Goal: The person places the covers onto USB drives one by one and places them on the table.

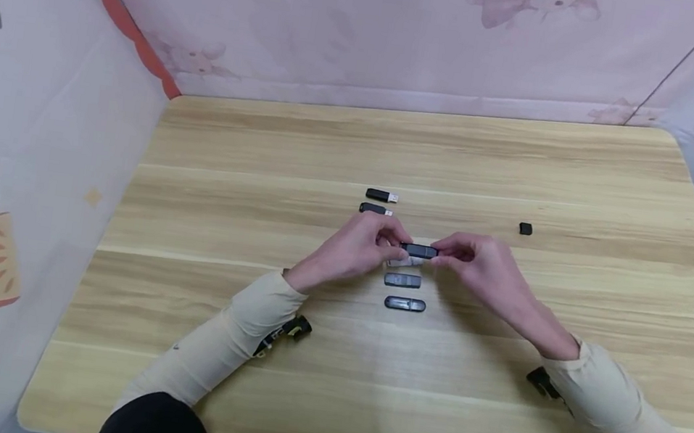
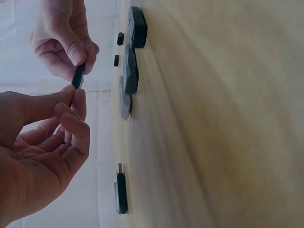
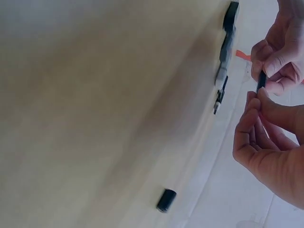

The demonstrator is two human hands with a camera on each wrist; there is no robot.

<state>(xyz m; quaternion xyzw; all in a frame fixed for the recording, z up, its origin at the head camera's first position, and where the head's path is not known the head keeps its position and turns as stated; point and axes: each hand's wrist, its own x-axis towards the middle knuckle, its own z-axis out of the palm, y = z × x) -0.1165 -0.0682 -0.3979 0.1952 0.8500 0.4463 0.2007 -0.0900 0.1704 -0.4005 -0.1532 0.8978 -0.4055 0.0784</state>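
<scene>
Between both hands, raised above the table, is a dark USB flash drive [image 1: 420,251]. My left hand [image 1: 359,247] pinches its left end between thumb and fingers, and my right hand [image 1: 485,268] pinches the other end. In the left wrist view, only a short dark stretch of the held drive [image 2: 78,76] shows between the fingertips. Partly behind it in the head view lies a pale silver drive [image 1: 405,261]. Nearer to me lie a grey drive [image 1: 402,280] and a glossy dark drive [image 1: 404,304]. Whether the held drive's plug is covered, I cannot tell.
Beyond the left hand lie two black USB drives, the farther one [image 1: 380,195] and the nearer one [image 1: 374,208], metal plugs bare and pointing right. A small black cap-like piece [image 1: 526,228] sits off to the right. Fabric hangings [image 1: 358,35] border the wooden table [image 1: 265,140].
</scene>
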